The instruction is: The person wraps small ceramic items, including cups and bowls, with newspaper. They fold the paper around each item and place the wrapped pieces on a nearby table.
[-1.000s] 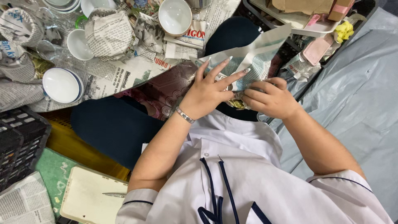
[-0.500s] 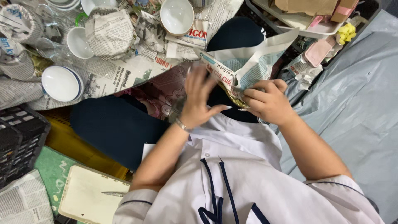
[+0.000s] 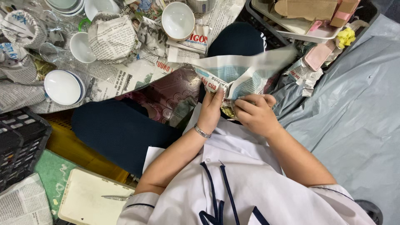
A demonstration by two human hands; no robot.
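Both hands clamped on the newspaper [image 3: 243, 75] bundle in my lap: left hand [image 3: 211, 111] presses its near-left side, right hand [image 3: 252, 113] pinches the near-right; loose sheet trails far-right.

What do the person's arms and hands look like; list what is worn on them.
Both forearms are bare. The left hand has a silver metal bracelet at the wrist; the right hand shows no ring or band. Short white sleeves edged with thin dark blue piping cover the upper arms, part of a white top with dark blue trim down its front. Nail details are too blurred to tell.
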